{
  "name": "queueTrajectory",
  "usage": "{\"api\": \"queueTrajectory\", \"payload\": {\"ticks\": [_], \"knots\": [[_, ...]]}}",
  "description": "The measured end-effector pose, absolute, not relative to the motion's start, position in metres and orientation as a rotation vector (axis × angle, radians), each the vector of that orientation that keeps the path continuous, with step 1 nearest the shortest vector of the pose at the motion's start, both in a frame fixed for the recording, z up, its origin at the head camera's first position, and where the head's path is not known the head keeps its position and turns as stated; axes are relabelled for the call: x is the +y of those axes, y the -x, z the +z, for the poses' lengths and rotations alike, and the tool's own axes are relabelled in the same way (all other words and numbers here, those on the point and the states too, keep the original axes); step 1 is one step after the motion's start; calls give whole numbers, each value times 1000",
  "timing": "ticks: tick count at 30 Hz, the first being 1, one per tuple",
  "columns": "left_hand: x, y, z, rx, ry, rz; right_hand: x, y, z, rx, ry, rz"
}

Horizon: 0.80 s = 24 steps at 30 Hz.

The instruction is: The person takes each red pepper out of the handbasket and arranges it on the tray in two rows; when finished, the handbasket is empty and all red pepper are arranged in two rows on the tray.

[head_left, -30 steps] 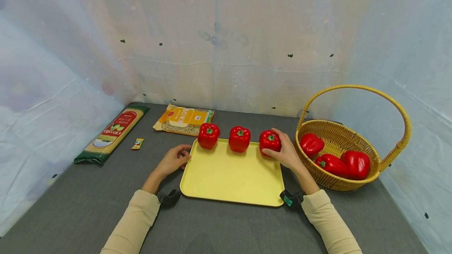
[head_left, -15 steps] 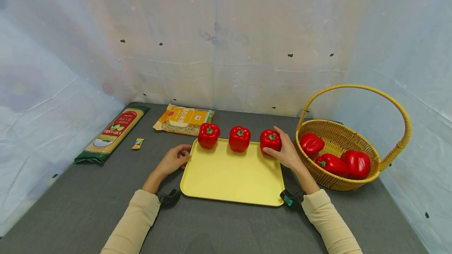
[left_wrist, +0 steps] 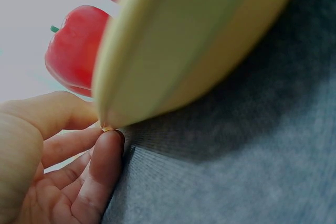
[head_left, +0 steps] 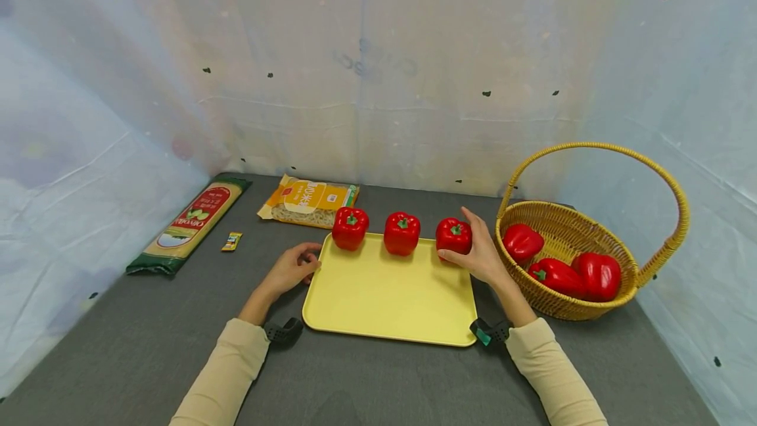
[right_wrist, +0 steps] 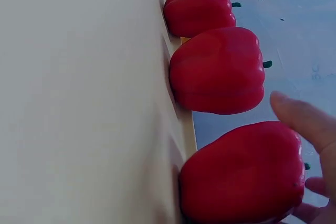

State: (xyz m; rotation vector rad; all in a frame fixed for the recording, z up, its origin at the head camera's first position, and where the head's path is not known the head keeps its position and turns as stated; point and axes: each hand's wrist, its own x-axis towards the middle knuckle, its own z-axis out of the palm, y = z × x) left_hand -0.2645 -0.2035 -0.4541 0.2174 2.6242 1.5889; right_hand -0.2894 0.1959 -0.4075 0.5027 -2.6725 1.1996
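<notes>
Forefinger of right hand [head_left: 483,261] had straightened farther off rightmost pepper [head_left: 453,234]; hand loose, spread beside it. Pepper stood stem-up on tray's [head_left: 387,301] far-right corner, just left of right hand, nearer one. Left hand [head_left: 288,273] pinched tray's left rim.

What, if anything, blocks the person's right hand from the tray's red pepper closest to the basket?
Nothing visible does. The right hand is right beside that red pepper, with no object between them. The middle pepper stands to the left at the yellow tray's far edge; the wicker basket is beyond the hand.
</notes>
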Motion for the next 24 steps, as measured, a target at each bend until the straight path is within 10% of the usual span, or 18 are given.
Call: {"api": "queueTrajectory", "payload": {"ticks": [24], "knots": [[-203, 264, -454, 2626, -185, 1584, 208, 268, -358, -2074, -642, 1101]]}}
